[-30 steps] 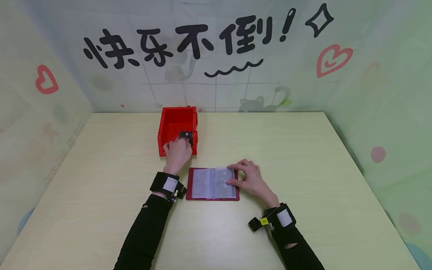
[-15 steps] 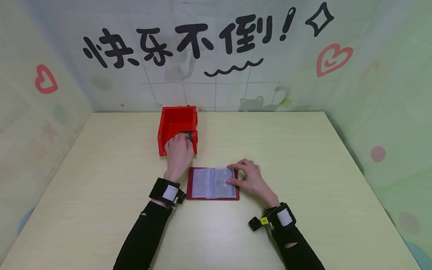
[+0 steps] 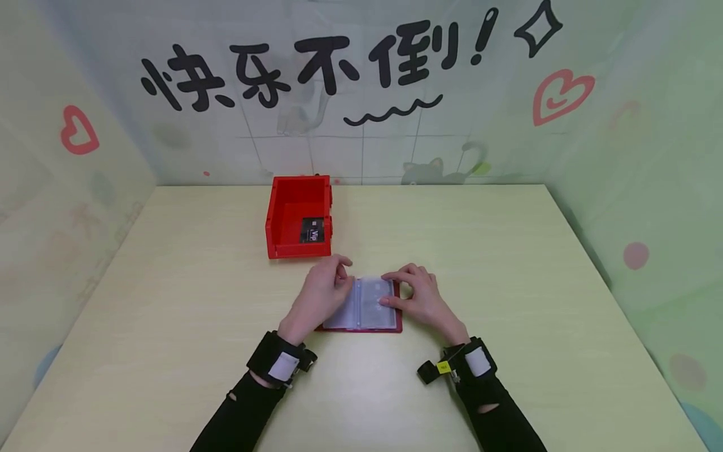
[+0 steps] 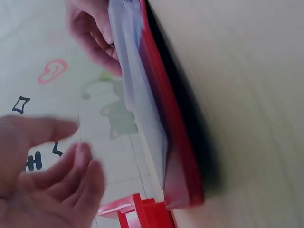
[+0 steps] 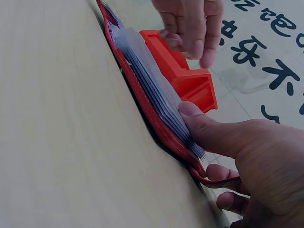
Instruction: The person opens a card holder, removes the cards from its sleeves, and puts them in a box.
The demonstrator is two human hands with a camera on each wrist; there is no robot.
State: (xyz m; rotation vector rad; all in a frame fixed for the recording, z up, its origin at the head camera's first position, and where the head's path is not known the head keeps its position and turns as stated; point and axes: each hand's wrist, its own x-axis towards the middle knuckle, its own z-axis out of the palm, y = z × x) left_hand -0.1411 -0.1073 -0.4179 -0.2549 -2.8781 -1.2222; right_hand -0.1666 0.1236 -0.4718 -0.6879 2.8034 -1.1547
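A card holder (image 3: 375, 320) with a dark red cover and clear plastic sleeves (image 5: 152, 85) lies spread on the table. My right hand (image 3: 423, 302) grips its right side, the thumb (image 5: 190, 109) pressing on the sleeves while fingers curl around the cover's edge. My left hand (image 3: 323, 292) hovers over the holder's left half and hides part of it. In the left wrist view the left hand's thumb and fingers (image 4: 83, 154) are loosely bent and apart, with nothing between them. Behind the holder stands a red bin (image 3: 298, 251), with a black card (image 3: 312, 231) in its front right corner.
The pale wooden table (image 3: 169, 301) is bounded at the back and sides by printed walls. Both wrists carry black straps with small cameras (image 3: 428, 372).
My left hand has come out of the red bin and moved toward me, over the card holder. The black card is now fully uncovered. My right hand keeps its grip.
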